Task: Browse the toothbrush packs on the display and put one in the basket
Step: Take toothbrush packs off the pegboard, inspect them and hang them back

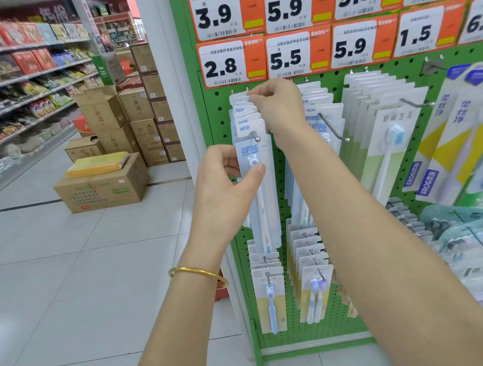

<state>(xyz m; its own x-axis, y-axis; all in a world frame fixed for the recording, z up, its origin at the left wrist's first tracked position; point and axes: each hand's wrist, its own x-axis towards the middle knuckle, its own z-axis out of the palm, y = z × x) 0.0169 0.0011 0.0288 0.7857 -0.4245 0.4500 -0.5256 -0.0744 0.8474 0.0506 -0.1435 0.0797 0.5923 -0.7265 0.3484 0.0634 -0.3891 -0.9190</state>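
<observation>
Browsing: the left hand [225, 184] pinches the front white card-and-plastic toothbrush pack [249, 151] on its metal peg [256, 136], while the right hand [278, 106] pinches the rear packs [243, 111]. Next, likely slide one off; the basket is unseen.

Toothbrush packs [245, 113] hang in an overlapping row straight below the 2.8 price tag [231, 63], white cards printed with a blue "NEW". The front pack [261, 198], lowest below the tag, hangs upright: a long clear blister on a white card with blue lettering, holding one white toothbrush head-up. The left hand [226, 190] pinches its upper part. The right hand [278, 109] pinches the rearmost cards' tops just under the tag.
</observation>
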